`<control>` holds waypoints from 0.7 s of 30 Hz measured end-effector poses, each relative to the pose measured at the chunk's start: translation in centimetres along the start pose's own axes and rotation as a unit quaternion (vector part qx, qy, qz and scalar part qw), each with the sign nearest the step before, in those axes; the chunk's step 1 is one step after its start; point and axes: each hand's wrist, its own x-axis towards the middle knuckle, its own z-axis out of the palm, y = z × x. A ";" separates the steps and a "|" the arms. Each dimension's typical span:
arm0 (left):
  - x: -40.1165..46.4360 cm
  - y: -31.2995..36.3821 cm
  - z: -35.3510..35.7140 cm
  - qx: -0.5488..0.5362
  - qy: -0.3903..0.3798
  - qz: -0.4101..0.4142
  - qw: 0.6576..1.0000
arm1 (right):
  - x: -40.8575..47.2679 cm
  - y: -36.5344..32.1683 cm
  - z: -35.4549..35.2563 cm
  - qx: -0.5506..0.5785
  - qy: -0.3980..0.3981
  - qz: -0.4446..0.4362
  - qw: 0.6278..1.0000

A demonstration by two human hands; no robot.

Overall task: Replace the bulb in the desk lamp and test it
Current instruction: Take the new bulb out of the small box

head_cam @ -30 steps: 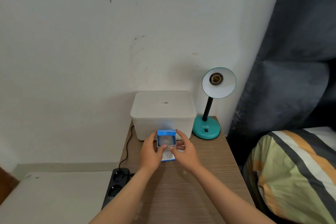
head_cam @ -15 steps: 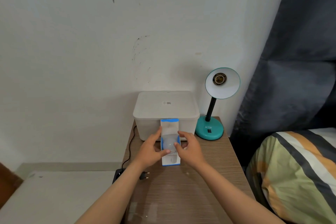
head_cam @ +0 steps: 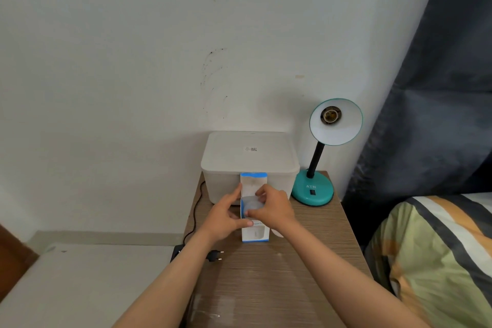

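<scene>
While the bulb box stands with its flap open in front of the white lidded storage box, both hands hold it above the table. The left hand grips the left side of the bulb box, thumb across its front. The right hand curls its fingers at the open mouth, pinching the white bulb, whose rounded top shows inside the carton. The bulb box is white with blue edges; its raised flap overlaps the front wall of the storage box.

Right of the storage box stands the teal desk lamp, its base on the table and its black neck rising to the shade. The shade faces the camera; its socket holds no bulb.

Left of the storage box, a black cable runs down the table edge. A black plug lies loose on the table near the left forearm. A striped blanket lies on the bed to the right of the table.
</scene>
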 end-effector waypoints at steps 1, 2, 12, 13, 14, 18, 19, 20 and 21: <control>0.0 0.0 0.1 0.002 0.001 0.003 1.000 | -0.2 0.1 -0.1 0.017 0.015 -0.002 1.000; 0.0 0.0 0.1 0.005 0.002 0.007 1.000 | -0.5 0.2 -0.2 0.031 0.038 -0.008 0.999; -0.4 0.1 0.4 -0.007 0.014 0.015 1.000 | -2.0 0.0 -2.9 0.294 0.173 -0.042 0.939; -0.5 0.2 0.5 -0.007 0.014 0.012 1.000 | -2.0 0.1 -3.2 0.328 0.175 -0.044 0.927; -0.6 0.3 0.5 -0.006 0.013 0.010 1.000 | -1.9 0.2 -3.6 0.348 0.176 -0.046 0.920; -0.7 0.4 0.8 -0.012 0.017 0.015 1.000 | -1.6 0.6 -4.1 0.296 0.151 -0.051 0.942; -0.7 0.3 0.9 -0.014 0.020 0.013 1.000 | -1.6 0.7 -4.0 0.263 0.146 -0.043 0.953; -0.8 0.2 1.0 -0.013 0.023 0.007 1.000 | -1.5 0.8 -4.0 0.222 0.139 -0.033 0.965; -0.8 0.1 1.1 -0.011 0.028 -0.002 1.000 | -1.4 0.7 -3.8 0.186 0.129 -0.028 0.974</control>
